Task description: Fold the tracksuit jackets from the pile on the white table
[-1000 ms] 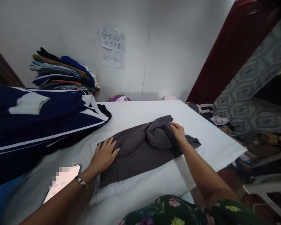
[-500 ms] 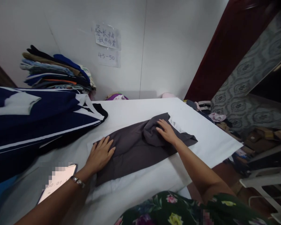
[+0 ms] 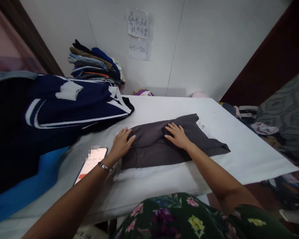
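A dark grey folded garment (image 3: 151,152) lies on the white-covered table, with a bit of white showing along its right side. My left hand (image 3: 122,144) rests on the garment's left end, thumb apart from the fingers, a small bulge of cloth between them. Flat on the middle of the garment lies my right hand (image 3: 178,136), its fingers spread. A bracelet (image 3: 105,166) circles my left wrist. Beside that forearm is a phone (image 3: 92,162) with a lit screen showing a timer.
Navy garments with white stripes (image 3: 82,108) are heaped on the left, above bright blue cloth (image 3: 47,176). Against the wall stands a stack of folded clothes (image 3: 94,66). Handwritten paper signs (image 3: 138,28) hang on the wall. More clothes (image 3: 249,114) lie beyond the table's right edge.
My right hand has flattened the bunched grey cloth, and the garment's right part now lies smoother. My left hand remains at its left end, fingers closer together. The view has swung left.
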Available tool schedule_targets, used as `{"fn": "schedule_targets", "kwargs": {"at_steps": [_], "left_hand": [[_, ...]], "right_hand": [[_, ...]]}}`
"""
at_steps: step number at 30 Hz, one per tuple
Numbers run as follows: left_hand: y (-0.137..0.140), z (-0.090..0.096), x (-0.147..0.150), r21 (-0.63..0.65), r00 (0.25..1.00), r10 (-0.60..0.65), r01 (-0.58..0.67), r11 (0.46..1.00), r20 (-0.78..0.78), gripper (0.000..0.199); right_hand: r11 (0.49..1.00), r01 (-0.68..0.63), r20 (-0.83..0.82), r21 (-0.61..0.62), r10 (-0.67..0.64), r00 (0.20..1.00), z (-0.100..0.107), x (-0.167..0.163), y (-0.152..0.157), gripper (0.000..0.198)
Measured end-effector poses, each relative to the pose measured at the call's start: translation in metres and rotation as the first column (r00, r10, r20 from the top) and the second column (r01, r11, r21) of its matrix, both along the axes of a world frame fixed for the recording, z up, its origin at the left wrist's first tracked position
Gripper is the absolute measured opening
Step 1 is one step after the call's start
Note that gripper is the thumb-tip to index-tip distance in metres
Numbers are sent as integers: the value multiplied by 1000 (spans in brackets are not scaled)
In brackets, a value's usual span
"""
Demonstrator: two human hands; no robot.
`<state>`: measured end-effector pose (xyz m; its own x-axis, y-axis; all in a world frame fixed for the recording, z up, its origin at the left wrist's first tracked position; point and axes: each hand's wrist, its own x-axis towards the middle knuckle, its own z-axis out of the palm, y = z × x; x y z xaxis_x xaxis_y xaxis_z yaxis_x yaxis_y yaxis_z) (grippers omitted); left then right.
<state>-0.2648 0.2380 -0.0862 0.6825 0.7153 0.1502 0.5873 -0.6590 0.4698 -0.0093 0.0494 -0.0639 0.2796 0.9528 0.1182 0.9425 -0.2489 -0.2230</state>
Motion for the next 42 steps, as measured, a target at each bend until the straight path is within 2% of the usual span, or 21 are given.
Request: {"fn": "schedule_targets", "kwargs": {"at_steps": [3, 6, 9, 12, 15, 18, 21, 23, 28, 32, 35, 42], "left_hand": [[-6, 2, -10, -32, 999, 39, -38, 999, 27, 56], [-16, 7, -26, -76, 996, 70, -66, 995, 52, 54], [-29, 13, -48, -117, 975, 180, -165, 979, 130, 48], [-49, 15, -73, -173, 938, 306, -278, 945, 163, 43], [-76, 11, -92, -232, 922, 364, -329, 916, 133, 37], [-101, 7, -103, -287, 915, 396, -362, 887, 70, 33], [-117, 7, -106, -308, 915, 404, -389, 868, -18, 32], [-123, 10, -105, -286, 915, 399, -401, 871, -68, 31], [-128, 10, -101, -248, 940, 334, -340, 907, -65, 30], [-124, 3, -102, -288, 948, 282, -232, 929, 146, 26], [-120, 3, -106, -296, 919, 315, -240, 924, 237, 25], [-120, 8, -111, -242, 950, 311, -307, 920, -23, 21]], "right_hand": [[994, -101, 25, 47, 100, 995, 0, -17, 11, 56], [977, -208, 64, -57, 211, 975, -15, -33, 20, 57], [966, -239, 87, -94, 247, 965, -32, -38, 24, 58], [969, -244, 36, -28, 245, 969, -36, -34, 22, 56], [958, -246, -61, 150, 257, 964, -29, -38, 12, 50], [881, -345, -174, 325, 414, 894, -21, -54, -7, 40], [787, -489, -230, 376, 591, 773, -22, -72, -30, 33], [772, -528, -223, 355, 618, 754, -28, -80, -42, 33], [808, -539, -158, 239, 580, 799, -46, -83, -55, 41], [811, -548, -129, 204, 577, 806, -49, -84, -56, 45], [806, -560, -114, 192, 585, 803, -47, -87, -57, 48], [796, -583, -109, 160, 602, 791, -49, -88, -58, 46]]}}
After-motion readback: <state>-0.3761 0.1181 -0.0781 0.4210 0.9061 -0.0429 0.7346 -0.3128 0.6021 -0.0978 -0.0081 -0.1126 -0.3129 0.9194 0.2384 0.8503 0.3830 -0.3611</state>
